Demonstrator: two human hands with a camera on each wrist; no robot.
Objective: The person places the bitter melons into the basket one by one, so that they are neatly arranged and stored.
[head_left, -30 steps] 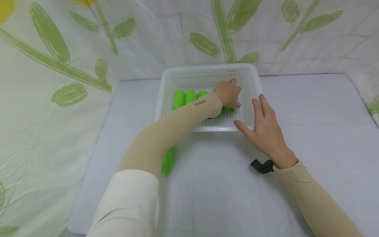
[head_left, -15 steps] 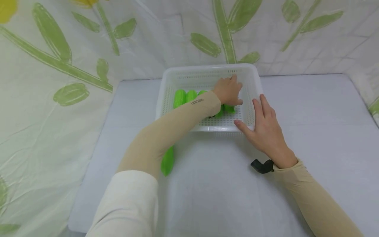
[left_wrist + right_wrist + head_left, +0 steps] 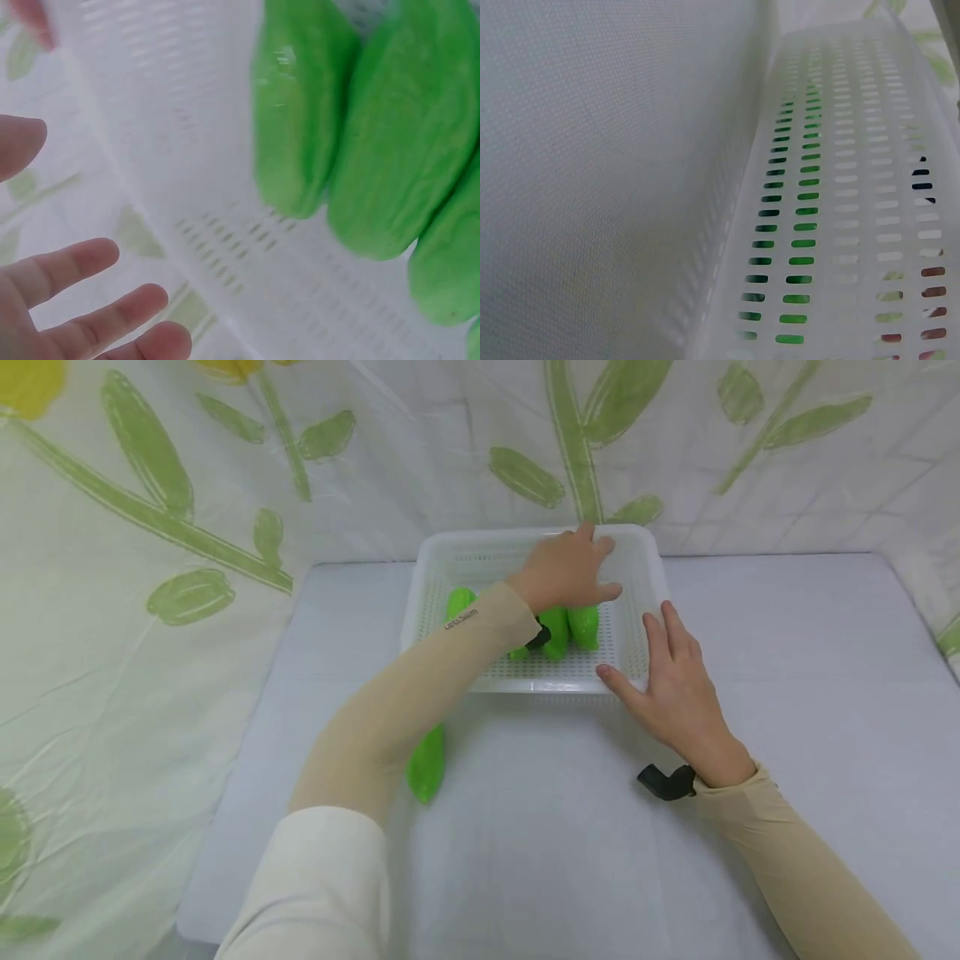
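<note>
Fingers of left hand spread above basket.

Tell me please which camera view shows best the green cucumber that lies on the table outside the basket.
The head view: only there is the green cucumber seen, lying on the table in front of the white basket, partly under the left forearm. The left wrist view shows only cucumbers inside the basket. The right wrist view shows only the basket's slotted wall.

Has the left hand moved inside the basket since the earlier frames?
Yes. The left hand has lifted off the cucumbers and shifted toward the far wall of the basket, fingers now spread and holding nothing.
</note>
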